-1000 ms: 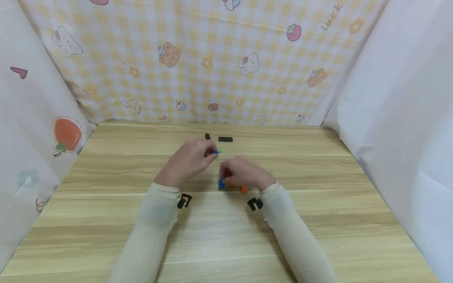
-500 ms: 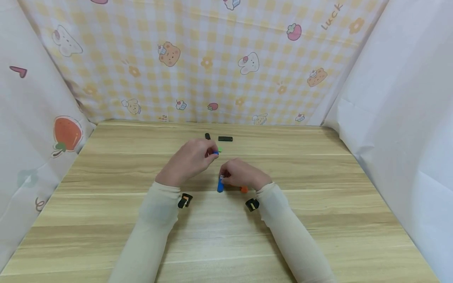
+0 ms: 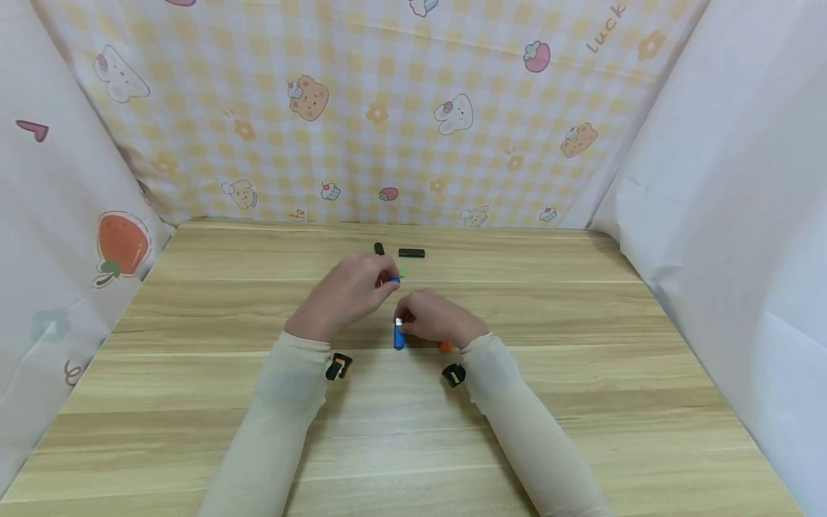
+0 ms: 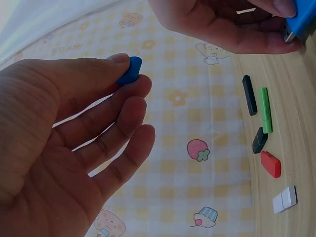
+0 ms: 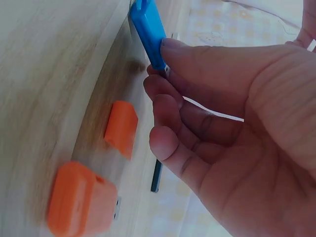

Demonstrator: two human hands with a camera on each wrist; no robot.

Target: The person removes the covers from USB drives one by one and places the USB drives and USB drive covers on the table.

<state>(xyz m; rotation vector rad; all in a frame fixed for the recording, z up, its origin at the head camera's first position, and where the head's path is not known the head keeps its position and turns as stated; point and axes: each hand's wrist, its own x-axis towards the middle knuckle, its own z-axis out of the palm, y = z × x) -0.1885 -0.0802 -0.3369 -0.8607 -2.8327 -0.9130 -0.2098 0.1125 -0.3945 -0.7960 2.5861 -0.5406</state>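
Observation:
Between thumb and fingertips my right hand [image 3: 439, 317] pinches a blue USB flash drive [image 3: 398, 339]. Its metal plug [image 4: 289, 37] is bare and points away from me in the head view. My left hand [image 3: 349, 298] pinches a small blue cap [image 4: 130, 71] between thumb and index finger, the other fingers loosely bent. Cap and drive are apart, the cap farther from me and slightly to the left. Beneath the right hand, an orange USB drive [image 5: 74, 202] with its plug showing lies beside a loose orange cap [image 5: 122, 128].
Toward the curtain [image 3: 349, 143] lie a long black stick [image 4: 250, 95], a green one [image 4: 265, 111], a short black piece [image 4: 259, 140], a red piece [image 4: 270, 164] and a white piece [image 4: 285, 199]. All rest on the wooden table [image 3: 400, 445].
My right hand has moved a little left with the blue USB flash drive, whose body and plug now show more. The left hand has stayed almost still with the cap.

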